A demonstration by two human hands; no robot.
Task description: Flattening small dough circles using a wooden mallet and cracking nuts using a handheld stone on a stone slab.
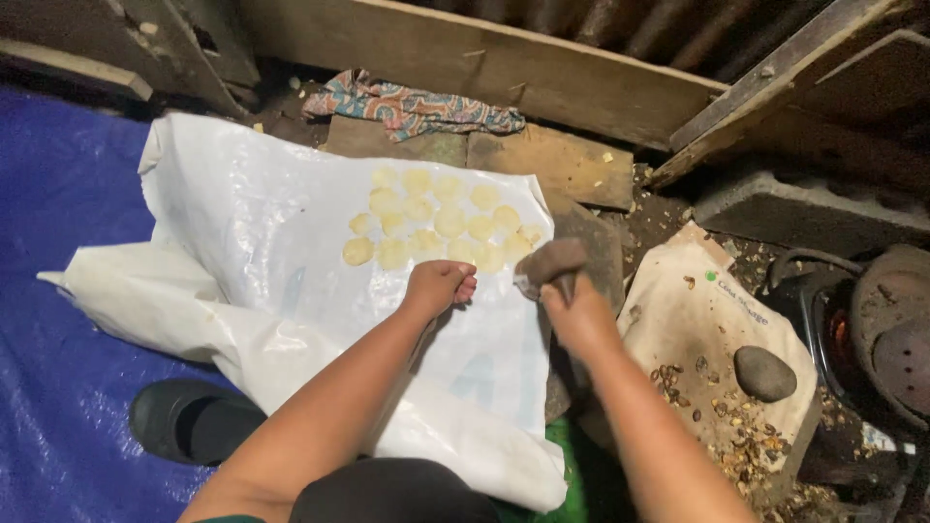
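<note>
Already about 15 pale yellow discs (436, 221) are lying in loose rows near the far right corner of a white sheet (252, 223), which is spreading over a blue tarp (58, 242). The left hand (438, 283) is pressing down on the sheet just below the discs, fingers curled under, so whether it is pinching one I cannot tell. The right hand (573, 308) is closing around a brown mallet (550, 261) at the sheet's right edge. Judging by the layout, the near half of the sheet is sitting bare, so much room is remaining for more discs. To the right, a stone (764, 373) is resting on a stained bag (697, 320) among nut shells (717, 426). A black shoe (184, 418) is showing at the sheet's near left edge. A patterned cloth (407, 105) is lying beyond the far edge. Dark metal gear at the right is cut off and hard to make out.
</note>
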